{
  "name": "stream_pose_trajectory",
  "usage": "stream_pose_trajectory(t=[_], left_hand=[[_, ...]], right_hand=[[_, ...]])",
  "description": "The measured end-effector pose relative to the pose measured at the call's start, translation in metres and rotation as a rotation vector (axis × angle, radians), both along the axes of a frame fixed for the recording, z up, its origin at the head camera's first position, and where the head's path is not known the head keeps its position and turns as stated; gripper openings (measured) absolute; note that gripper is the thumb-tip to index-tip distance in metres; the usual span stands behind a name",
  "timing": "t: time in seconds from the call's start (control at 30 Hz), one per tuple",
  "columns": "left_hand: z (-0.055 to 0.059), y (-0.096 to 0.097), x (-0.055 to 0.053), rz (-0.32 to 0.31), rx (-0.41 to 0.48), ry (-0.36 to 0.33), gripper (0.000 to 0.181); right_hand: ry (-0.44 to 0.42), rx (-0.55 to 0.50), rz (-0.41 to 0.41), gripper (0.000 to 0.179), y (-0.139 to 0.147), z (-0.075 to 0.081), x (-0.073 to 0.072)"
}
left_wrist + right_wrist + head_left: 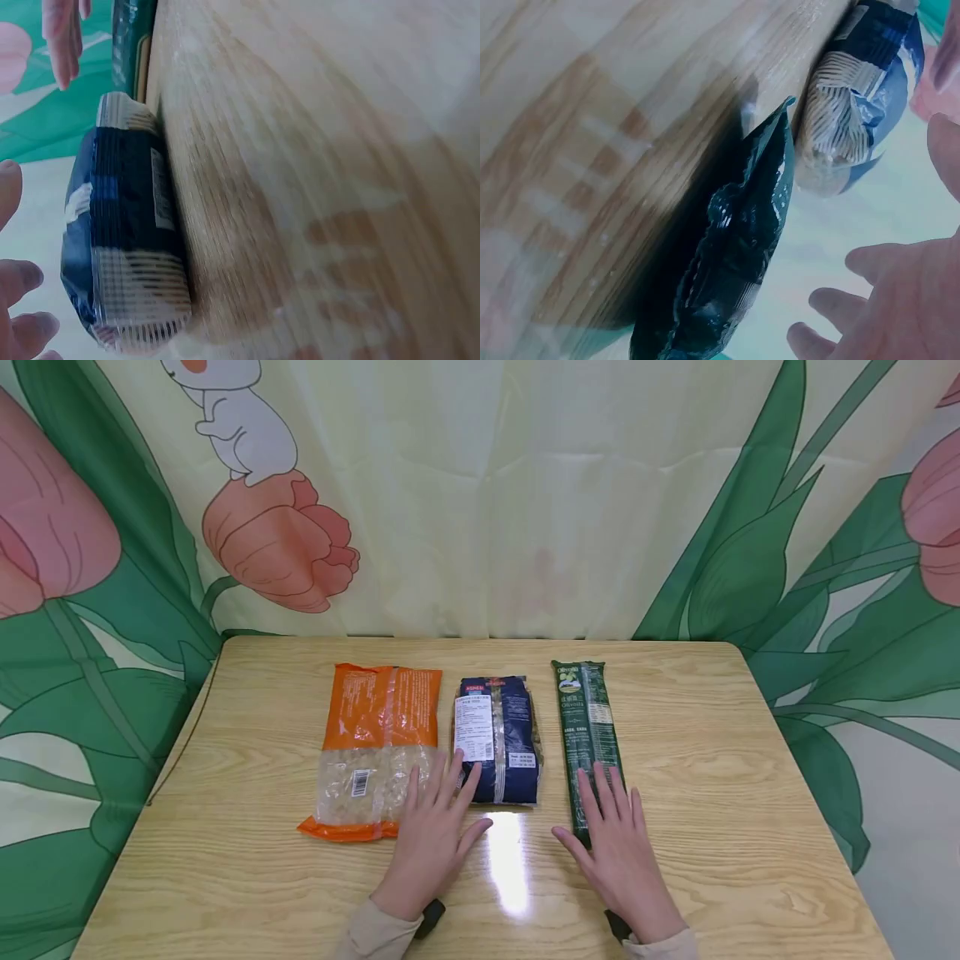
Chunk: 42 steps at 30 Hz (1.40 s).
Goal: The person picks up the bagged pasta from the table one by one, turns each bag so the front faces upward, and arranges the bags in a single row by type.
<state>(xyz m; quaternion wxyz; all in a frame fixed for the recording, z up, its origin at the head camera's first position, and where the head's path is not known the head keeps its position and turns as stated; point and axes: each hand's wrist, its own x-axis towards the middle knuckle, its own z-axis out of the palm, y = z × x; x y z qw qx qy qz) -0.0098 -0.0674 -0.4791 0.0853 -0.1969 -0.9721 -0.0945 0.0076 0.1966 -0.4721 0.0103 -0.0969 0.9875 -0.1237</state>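
Observation:
Three food packs lie in a row on the table. At the left is an orange and clear plastic bag [381, 710] with a barcode and pale contents. The middle one is a dark blue bag [517, 722] with a white label, its striped end showing in the left wrist view. A long, narrow green packet [583, 727] lies to the right. My left hand [431, 843], fingers spread, is over the gap between the orange and blue bags, overlapping both. My right hand [617, 852], fingers extended, is over the green packet's lower end. In the wrist views both hands hold nothing.
The packs lie on a light wood-grain table [225, 752]. Directly behind its far edge hangs a curtain [525, 510] printed with tulips and a white rabbit. A thin cord [183, 739] runs along the left edge. Light reflects off the tabletop between my hands.

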Motion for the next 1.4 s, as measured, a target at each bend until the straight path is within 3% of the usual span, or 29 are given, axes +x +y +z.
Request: stream_pose_trajectory(t=[0.3, 0.47, 0.8, 0.97, 1.13, 1.4], left_hand=[[-0.001, 0.022, -0.009, -0.027, 0.041, 0.065, 0.072], [0.007, 0.032, -0.015, -0.033, 0.035, 0.052, 0.069], [0.019, 0.051, -0.034, -0.071, 0.045, -0.045, 0.065], [0.023, 0.058, -0.043, -0.075, 0.050, -0.050, 0.064], [0.027, 0.066, -0.053, -0.091, 0.093, -0.053, 0.061], [0.040, 0.084, -0.072, -0.129, 0.085, -0.029, 0.063]], right_hand=[[0.002, 0.002, -0.023, 0.084, 0.009, -0.001, 0.002], [0.014, -0.026, -0.028, 0.084, 0.016, -0.002, 0.003], [0.054, -0.048, -0.020, 0.080, 0.029, -0.003, 0.004], [0.076, -0.066, -0.026, 0.082, 0.033, -0.005, 0.005], [0.082, -0.145, -0.041, 0.083, 0.036, -0.007, 0.004], [0.075, -0.230, -0.053, 0.082, 0.043, -0.005, 0.002]])
